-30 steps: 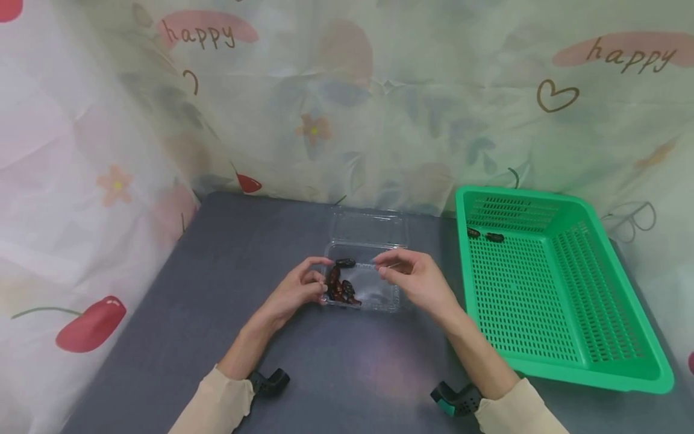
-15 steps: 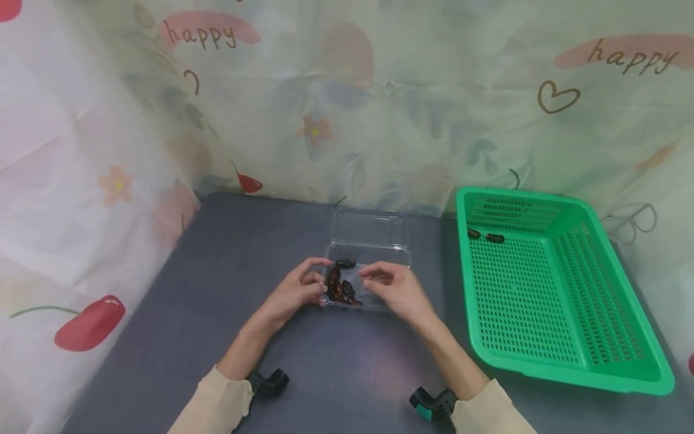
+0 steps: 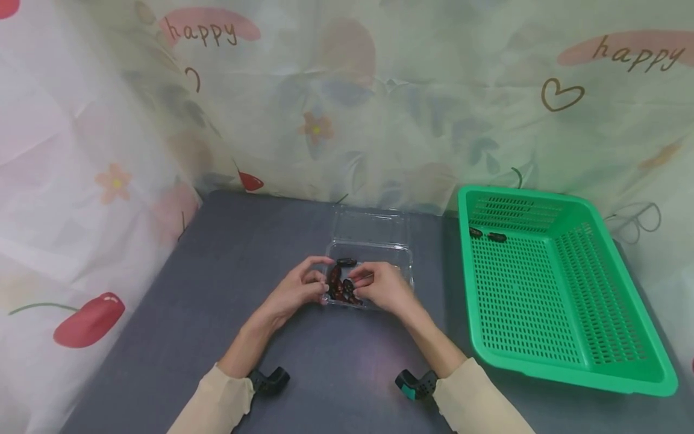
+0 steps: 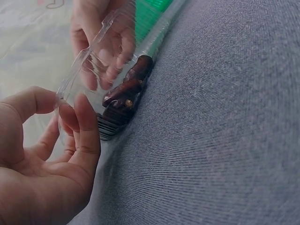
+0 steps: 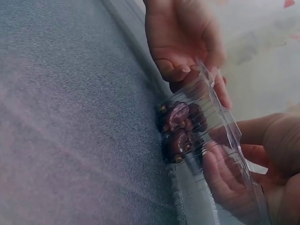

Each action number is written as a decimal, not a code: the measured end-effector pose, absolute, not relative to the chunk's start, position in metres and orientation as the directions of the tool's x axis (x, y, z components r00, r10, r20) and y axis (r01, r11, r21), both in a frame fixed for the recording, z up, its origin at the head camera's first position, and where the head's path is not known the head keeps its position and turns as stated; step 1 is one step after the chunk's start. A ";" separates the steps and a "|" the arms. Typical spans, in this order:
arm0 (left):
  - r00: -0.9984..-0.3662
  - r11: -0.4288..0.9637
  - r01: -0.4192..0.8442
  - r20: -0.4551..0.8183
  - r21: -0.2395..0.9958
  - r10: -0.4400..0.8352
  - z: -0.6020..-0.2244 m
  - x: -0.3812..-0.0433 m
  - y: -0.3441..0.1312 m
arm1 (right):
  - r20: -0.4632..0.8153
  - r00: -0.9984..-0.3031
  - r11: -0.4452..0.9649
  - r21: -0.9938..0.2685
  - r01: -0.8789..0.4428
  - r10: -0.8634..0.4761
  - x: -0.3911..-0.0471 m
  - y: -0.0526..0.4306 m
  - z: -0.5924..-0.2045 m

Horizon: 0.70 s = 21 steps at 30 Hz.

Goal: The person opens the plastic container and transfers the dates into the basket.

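Observation:
Several dark, glossy dates lie at the left side of a clear plastic clamshell box, whose lid is folded back. My left hand pinches the box's left rim; the left wrist view has its thumb and fingers at the plastic edge. Reaching over the right part of the box, my right hand has its fingers inside, close beside the dates. No date shows between those fingers. Whether the fingertips touch a date is hard to tell through the plastic.
A green perforated basket stands to the right of the box. Two dates, one at left and another beside it, lie near its far left corner. Printed cloth hangs behind the grey table.
My right hand has moved left, from the box's right edge to beside the dates inside. The left hand has stayed at the left rim.

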<state>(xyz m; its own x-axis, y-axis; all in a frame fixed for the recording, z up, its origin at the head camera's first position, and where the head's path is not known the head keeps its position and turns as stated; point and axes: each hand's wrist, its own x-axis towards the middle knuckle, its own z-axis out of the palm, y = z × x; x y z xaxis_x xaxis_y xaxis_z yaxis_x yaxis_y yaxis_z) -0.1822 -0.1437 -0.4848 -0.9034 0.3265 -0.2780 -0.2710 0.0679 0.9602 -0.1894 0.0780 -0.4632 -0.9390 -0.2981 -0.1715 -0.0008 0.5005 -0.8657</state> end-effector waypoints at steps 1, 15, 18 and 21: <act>-0.904 0.068 -0.271 -0.278 0.960 0.325 -0.485 -0.182 -0.144 | -0.175 -0.938 0.506 -0.863 0.000 -0.298 -0.190 0.077 -0.464; -0.904 0.041 -0.266 -0.265 0.963 0.336 -0.488 -0.182 -0.142 | -0.199 -0.946 0.609 -0.793 0.003 -0.255 -0.198 0.073 -0.471; -0.905 0.034 -0.264 -0.259 0.964 0.337 -0.488 -0.182 -0.142 | -0.202 -0.941 0.648 -0.761 -0.024 -0.272 -0.199 0.071 -0.472; -0.906 0.031 -0.265 -0.260 0.964 0.333 -0.488 -0.182 -0.143 | -0.208 -0.934 0.690 -0.722 -0.054 -0.290 -0.200 0.068 -0.473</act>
<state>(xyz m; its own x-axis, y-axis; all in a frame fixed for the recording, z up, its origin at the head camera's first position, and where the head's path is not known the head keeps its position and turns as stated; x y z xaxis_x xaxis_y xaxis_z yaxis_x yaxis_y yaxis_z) -0.1817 -0.1429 -0.4882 -0.9064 0.3334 -0.2595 -0.2645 0.0311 0.9639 -0.2003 0.0676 -0.4726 -0.9344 -0.2897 -0.2075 -0.0537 0.6901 -0.7217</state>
